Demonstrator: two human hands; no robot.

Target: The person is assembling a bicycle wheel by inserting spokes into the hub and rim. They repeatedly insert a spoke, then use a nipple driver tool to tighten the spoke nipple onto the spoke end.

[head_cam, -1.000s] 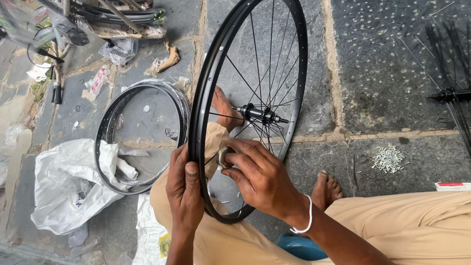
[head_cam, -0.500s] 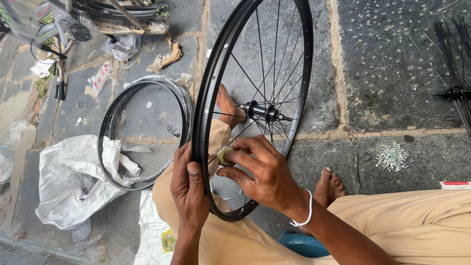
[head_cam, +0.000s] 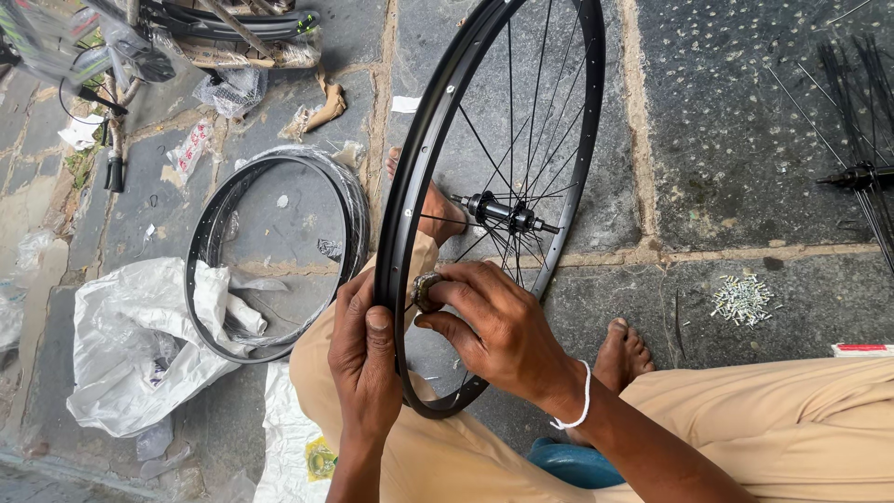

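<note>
A black bicycle wheel rim (head_cam: 424, 149) with thin spokes and a metal hub (head_cam: 501, 213) stands upright on my lap. My left hand (head_cam: 363, 359) grips the outside of the rim near its lower part. My right hand (head_cam: 489, 326) reaches inside the rim and pinches a small round metal tool (head_cam: 426, 292) against the rim's inner face. A white band circles my right wrist. My tan trousers and both bare feet lie under the wheel.
Bare black rims (head_cam: 270, 251) lie stacked on the stone floor at left, beside a crumpled white plastic bag (head_cam: 130, 345). A pile of small metal nipples (head_cam: 742, 300) sits at right. Another spoked hub (head_cam: 861, 174) is at the far right; bicycle parts (head_cam: 186, 28) are top left.
The wheel has shifted slightly and the view has drifted. My right hand has stayed working the small tool on the rim; my left hand has kept its grip.
</note>
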